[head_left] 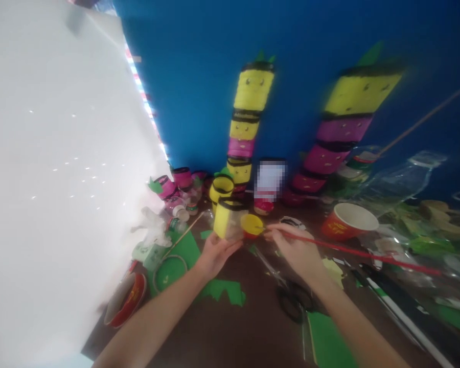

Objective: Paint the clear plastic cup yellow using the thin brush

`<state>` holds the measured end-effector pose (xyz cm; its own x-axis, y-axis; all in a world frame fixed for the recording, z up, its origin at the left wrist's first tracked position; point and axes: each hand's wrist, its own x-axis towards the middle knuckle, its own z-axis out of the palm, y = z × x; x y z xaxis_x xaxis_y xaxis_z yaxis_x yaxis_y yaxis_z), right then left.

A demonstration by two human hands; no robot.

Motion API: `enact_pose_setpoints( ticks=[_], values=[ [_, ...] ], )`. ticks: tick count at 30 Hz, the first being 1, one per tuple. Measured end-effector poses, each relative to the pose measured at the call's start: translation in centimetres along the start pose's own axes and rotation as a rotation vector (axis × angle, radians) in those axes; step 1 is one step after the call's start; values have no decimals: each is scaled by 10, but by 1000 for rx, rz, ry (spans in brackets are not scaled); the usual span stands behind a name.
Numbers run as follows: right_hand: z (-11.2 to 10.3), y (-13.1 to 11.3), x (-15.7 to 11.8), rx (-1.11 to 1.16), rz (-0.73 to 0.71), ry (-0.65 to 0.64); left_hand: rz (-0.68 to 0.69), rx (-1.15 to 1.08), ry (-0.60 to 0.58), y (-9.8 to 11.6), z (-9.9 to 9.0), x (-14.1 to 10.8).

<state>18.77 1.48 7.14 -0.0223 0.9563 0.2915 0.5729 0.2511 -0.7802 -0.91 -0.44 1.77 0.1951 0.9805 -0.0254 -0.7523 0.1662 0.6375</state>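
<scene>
My left hand (217,254) holds a partly yellow, partly clear container (228,220) with a black rim, gripping it near its base. My right hand (293,248) is closed round a long red-handled paintbrush (352,251), whose tip reaches into a small cup of yellow paint (252,225). This cup stands just right of the container. Behind the container is another yellow cup with a black rim (221,187).
Stacked yellow and pink containers (251,92) with faces stand at the back. Scissors (291,296) and green paper (228,291) lie in front. A red and white paper bowl (348,222) and clear bottle (402,184) are right; another red bowl (127,300) is left.
</scene>
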Motion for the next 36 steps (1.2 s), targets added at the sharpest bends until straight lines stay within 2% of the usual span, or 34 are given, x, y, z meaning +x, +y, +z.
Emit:
enact_pose_setpoints(
  ticks=[6,10,22,26,31,36],
  values=[
    [4,-2,15,-180,-129,-26,-6,-27,18,-3,-1,3],
    [4,-3,18,-270,-197,-32,-42,-30,-10,-5,0,3],
    [10,15,15,-426,-392,-76,-62,-21,-32,-7,-1,4],
    [13,20,16,-440,-429,-90,-76,5,-8,-6,0,5],
    [13,23,18,-429,-454,-112,-68,-18,-39,-6,-1,4],
    [14,20,19,-384,-387,-96,-64,-19,-48,-7,-2,3]
  ],
)
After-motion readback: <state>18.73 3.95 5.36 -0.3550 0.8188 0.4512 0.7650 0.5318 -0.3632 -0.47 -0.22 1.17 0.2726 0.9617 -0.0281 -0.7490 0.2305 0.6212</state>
